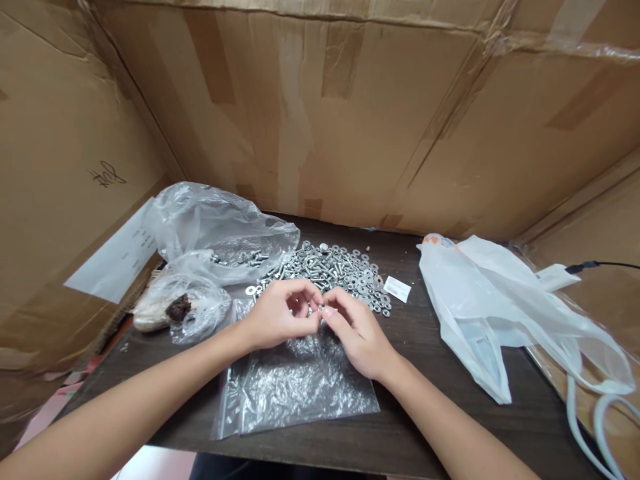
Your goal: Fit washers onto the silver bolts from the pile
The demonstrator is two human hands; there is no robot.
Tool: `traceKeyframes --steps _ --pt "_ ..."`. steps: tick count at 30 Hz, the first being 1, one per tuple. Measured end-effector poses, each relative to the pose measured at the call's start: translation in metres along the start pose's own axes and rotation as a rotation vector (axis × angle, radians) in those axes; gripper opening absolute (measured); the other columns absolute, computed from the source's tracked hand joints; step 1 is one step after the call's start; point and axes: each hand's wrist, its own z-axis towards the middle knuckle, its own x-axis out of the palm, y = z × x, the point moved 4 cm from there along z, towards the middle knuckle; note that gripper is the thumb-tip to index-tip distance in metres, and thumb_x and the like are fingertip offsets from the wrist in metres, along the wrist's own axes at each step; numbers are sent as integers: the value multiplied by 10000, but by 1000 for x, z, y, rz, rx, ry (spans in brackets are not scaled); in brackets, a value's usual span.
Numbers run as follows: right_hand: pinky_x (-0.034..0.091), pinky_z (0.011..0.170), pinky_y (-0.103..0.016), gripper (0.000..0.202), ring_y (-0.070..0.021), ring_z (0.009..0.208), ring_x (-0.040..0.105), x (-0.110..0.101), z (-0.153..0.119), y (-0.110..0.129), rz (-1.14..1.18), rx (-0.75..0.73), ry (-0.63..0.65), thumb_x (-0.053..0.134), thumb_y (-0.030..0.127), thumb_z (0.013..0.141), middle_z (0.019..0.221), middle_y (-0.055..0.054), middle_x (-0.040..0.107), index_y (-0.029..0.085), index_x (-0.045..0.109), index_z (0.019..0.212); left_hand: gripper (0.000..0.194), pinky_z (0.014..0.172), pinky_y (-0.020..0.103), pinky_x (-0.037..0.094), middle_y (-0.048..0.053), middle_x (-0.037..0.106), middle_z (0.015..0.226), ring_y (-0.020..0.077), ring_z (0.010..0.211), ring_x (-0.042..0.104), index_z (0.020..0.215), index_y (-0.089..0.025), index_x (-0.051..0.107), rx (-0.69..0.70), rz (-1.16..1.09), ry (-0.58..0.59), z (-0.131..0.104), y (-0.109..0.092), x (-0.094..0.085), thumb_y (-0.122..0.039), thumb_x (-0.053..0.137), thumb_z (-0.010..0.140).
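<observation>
My left hand (283,317) and my right hand (359,333) meet at their fingertips, thumbs and forefingers pinched together. A small silvery metal piece (321,308) shows between them; fingers hide most of it, so I cannot tell whether it is a bolt or a nut. Just beyond the hands lies a pile of bolts (320,265), with flat washers (367,277) scattered along its right side. Beneath my hands, clear zip bags (310,390) lie flat on the dark table (415,407).
A big clear plastic bag (215,223) with some bolts inside lies back left, beside a smaller knotted bag (200,307). On the right is a white plastic bag (480,300), near a pale cable (575,413). A white label (397,289) lies by the washers. Cardboard walls (320,133) surround the table.
</observation>
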Motion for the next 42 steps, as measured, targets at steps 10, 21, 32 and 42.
traceKeyframes --steps 10,21,32,42 --pt "315 554 -266 470 -124 547 424 3 0 -8 8 109 11 374 423 1042 585 17 467 185 501 656 143 517 201 409 -37 582 586 90 511 514 841 -140 698 45 92 5 -3 -5 0 -162 674 701" --pt "289 539 -277 518 -123 524 413 4 0 -11 28 139 73 333 404 1050 545 18 435 194 435 587 137 537 200 428 -26 620 620 89 524 540 846 -141 696 49 113 35 -3 -8 1 -137 653 717" --pt "283 542 -266 481 -115 529 376 3 1 -6 6 102 61 375 404 1043 556 29 412 188 451 620 113 528 197 420 -37 590 609 86 516 517 830 -137 670 56 96 52 -2 -8 2 -143 643 720" --pt "330 555 -253 386 -123 568 428 3 1 -7 84 92 38 482 435 1000 616 22 487 186 526 708 128 526 193 428 -31 614 641 88 530 535 853 -151 680 71 87 26 -1 -7 0 -142 632 734"
